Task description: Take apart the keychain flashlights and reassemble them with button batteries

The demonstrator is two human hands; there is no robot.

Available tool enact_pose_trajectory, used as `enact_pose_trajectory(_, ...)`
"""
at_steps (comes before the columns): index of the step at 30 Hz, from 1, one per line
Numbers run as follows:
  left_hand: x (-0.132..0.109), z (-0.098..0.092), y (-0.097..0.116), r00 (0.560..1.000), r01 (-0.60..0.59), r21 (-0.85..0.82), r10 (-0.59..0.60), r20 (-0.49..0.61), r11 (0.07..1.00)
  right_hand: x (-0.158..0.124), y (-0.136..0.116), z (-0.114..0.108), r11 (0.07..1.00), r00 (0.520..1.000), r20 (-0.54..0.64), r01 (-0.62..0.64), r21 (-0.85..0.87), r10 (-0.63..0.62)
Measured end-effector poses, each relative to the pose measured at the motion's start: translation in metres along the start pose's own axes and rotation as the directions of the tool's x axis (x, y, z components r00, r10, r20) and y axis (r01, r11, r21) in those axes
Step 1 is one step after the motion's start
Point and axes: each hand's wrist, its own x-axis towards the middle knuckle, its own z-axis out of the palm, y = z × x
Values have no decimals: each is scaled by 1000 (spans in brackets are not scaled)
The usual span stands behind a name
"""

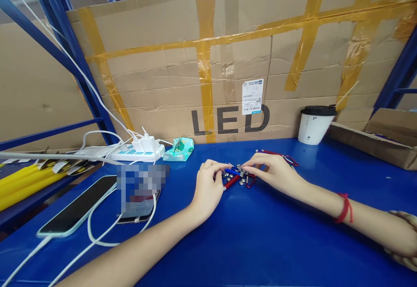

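Note:
My left hand [210,182] rests on the blue table with its fingers curled. Its fingertips are at the left edge of a small pile, touching or close to a blue tube [232,171]. My right hand [275,169] reaches in from the other side, thumb and fingers pinched together over small silver discs [242,182] that look like button cells. What either hand grips is too small to make out. A red tube [231,183] lies in front of the pile, with a red carabiner clip [250,181] beside it. Behind my right hand lies another red tube with a clip [291,161].
On the left lie a phone [80,206] with a white cable and a second, partly blurred phone [138,213]. A power strip [143,150] and a green tissue pack [179,149] stand behind. A lidded paper cup [312,126] and a cardboard tray [374,145] are at the right.

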Motion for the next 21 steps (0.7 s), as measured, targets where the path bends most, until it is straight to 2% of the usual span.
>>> enact_pose_trajectory(4, -2, -3, 7, 998, -42, 33, 44, -47, 999, 0, 6, 1, 997, 1000, 13, 4, -82, -3)
enact_pose_trajectory(7, -4, -3, 11, 999, -35, 109, 36, -4, 993, 0, 9, 0, 988, 1000, 9, 28, -151, -27)
enact_pose_trajectory(10, -6, -3, 14, 998, 14, 157, -22, 54, 988, 1, 9, -2, 980, 998, -24, 44, -195, -49)
enact_pose_trajectory(16, -5, 0, 16, 984, 115, 211, -140, 110, 971, 2, 17, -3, 971, 1000, -12, 16, -240, -19)
enact_pose_trajectory(21, -6, 0, 14, 989, 95, 166, -112, 97, 982, 5, 25, -2, 985, 999, 18, 38, -168, -36)
